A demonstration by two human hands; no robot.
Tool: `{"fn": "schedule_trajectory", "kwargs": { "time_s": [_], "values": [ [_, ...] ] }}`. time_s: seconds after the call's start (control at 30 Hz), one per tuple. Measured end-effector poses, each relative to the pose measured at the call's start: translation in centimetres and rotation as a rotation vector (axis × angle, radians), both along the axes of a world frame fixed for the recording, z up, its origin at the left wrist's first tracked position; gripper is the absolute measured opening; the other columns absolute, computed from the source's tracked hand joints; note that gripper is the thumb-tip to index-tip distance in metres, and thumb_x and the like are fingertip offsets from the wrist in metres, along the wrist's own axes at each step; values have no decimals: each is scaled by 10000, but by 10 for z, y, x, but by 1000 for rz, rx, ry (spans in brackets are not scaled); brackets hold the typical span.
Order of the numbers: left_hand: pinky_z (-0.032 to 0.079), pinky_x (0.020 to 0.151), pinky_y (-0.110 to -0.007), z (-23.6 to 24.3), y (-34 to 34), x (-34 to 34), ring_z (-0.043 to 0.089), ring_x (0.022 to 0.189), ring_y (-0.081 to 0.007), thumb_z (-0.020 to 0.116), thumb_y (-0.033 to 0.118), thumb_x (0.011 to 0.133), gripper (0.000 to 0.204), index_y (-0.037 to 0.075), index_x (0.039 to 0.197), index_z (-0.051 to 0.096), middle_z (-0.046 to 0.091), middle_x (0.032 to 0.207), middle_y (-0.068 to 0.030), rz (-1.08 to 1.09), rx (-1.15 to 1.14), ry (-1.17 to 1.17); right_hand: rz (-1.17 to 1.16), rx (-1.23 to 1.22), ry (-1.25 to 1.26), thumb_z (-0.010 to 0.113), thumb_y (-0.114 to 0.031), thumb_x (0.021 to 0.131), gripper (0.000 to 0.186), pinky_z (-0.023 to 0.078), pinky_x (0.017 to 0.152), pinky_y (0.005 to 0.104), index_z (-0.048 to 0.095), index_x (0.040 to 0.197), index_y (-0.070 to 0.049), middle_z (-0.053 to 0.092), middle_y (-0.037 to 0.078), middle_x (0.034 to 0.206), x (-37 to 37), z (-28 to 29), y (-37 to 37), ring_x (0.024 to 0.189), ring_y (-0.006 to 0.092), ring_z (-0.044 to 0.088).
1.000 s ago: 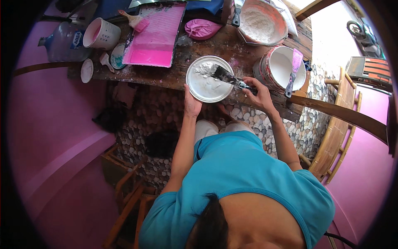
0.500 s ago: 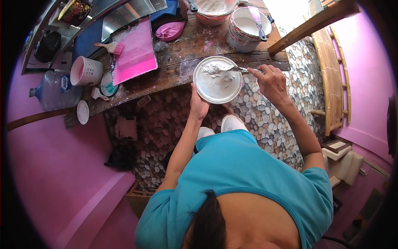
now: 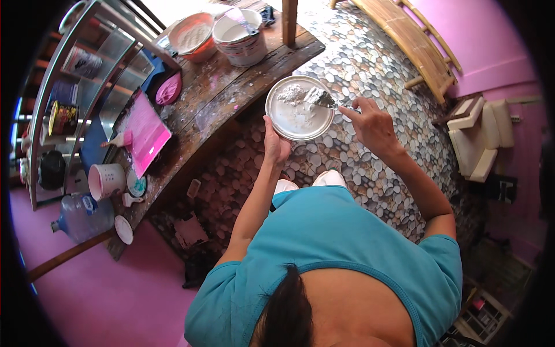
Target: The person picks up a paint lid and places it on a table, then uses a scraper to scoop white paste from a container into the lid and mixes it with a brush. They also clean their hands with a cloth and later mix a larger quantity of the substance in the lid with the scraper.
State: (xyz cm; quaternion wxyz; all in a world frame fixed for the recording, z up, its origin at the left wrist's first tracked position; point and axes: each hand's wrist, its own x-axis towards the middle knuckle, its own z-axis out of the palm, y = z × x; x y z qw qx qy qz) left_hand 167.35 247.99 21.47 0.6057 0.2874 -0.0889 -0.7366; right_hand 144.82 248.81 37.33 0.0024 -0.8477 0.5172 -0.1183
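My left hand is closed on the near left rim of a round white lid, held level above the floor. A mound of white, paste-like stuff lies on the lid's far part, with smears and lumps nearer the middle. My right hand grips a putty knife by its handle, most of which the fingers hide. Its flat metal blade lies over the right half of the lid, beside the mound, with some white on it. Whether the blade touches the lid I cannot tell.
A paint-spattered wooden table stands at left, bearing a pink paint tray, a brush, a white bucket and an orange basin. A blue water jug sits left. At right are a bamboo bench and a cream armchair.
My body has turned right, away from the table, so the table slid left in view and the armchair came further in. The knife's blade now shows flatter and broader over the lid.
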Motion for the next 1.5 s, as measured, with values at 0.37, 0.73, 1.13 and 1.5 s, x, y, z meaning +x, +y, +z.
{"fn": "schedule_trajectory", "kwargs": {
  "time_s": [0.37, 0.73, 1.13, 1.5],
  "values": [
    [300, 1100, -461, 5, 35, -238, 369, 1320, -281, 253, 476, 998, 591, 50, 1401, 330, 380, 1430, -128, -414, 62, -17, -385, 140, 41, 636, -39, 757, 354, 538, 678, 332, 679, 1093, -140, 551, 95, 929, -208, 2, 125, 892, 234, 594],
    [270, 1102, -492, -6, 85, -481, 354, 1321, -307, 257, 479, 996, 579, 84, 1416, 305, 355, 1441, -133, -798, 116, 49, -879, 232, -133, 672, -74, 749, 343, 532, 657, 362, 677, 1085, -142, 563, 87, 876, -389, 3, 246, 730, 243, 641],
    [295, 1083, -480, -8, 91, -652, 374, 1304, -307, 271, 520, 980, 623, 75, 1417, 287, 366, 1425, -139, -1282, 38, 90, -1256, 33, -95, 656, -4, 709, 328, 528, 647, 327, 703, 1003, -141, 547, 42, 873, -487, -13, 289, 803, 204, 624],
    [287, 1098, -453, -12, 75, -792, 385, 1304, -282, 300, 527, 973, 652, 51, 1419, 280, 375, 1421, -144, -1635, -56, 91, -1644, 72, -239, 666, -1, 711, 343, 531, 614, 339, 688, 1028, -129, 551, 42, 885, -554, -21, 289, 772, 213, 627]
  ]
}}
